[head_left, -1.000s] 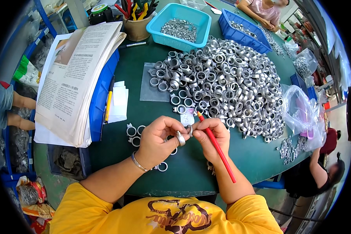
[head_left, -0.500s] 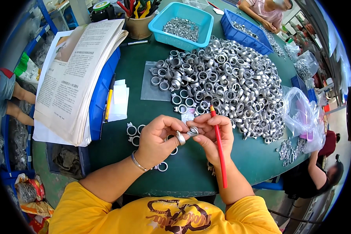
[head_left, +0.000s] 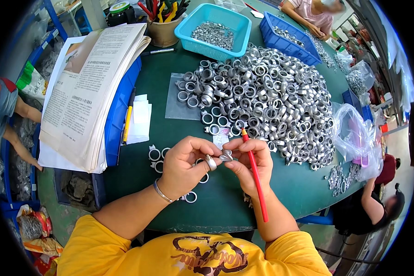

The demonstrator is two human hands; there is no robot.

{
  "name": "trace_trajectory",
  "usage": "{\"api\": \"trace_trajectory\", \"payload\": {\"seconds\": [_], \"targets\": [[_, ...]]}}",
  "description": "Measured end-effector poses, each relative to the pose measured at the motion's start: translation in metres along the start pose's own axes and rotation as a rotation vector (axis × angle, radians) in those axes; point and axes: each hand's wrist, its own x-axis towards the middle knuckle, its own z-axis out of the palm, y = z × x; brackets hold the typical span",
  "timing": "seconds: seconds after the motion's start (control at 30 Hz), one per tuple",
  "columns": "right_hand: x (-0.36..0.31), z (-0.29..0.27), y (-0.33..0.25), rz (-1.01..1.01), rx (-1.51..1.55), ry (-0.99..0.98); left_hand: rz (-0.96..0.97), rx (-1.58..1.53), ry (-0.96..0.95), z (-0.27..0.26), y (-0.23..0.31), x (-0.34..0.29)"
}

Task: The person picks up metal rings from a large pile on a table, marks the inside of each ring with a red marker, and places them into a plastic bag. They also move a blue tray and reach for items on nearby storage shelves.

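Silver ring (head_left: 227, 155), pinched in right grip (head_left: 246, 177)

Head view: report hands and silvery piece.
Right hand pinches silvery piece, also carries red pencil. Left hand at piece's left edge. Ring pile beyond, not blocking.

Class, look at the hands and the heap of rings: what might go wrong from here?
The small metal piece pinched in the right hand might slip and mix with the heap of rings nearby.
The red pencil in the same hand could hamper that grip or, pointing towards the heap, nudge it.
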Motion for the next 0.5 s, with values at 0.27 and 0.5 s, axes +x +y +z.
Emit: {"api": "trace_trajectory", "payload": {"seconds": [0.27,0.5], "targets": [[-0.0022,0.0005,-0.0012,0.045,-0.034,0.070,-0.028,0.272,-0.001,-0.0046,-0.0022,-0.0029],[-0.0026,-0.0004,-0.0031,0.130,-0.083,0.065,-0.018,-0.033,0.012,0.0019,0.0004,-0.0008]]}}
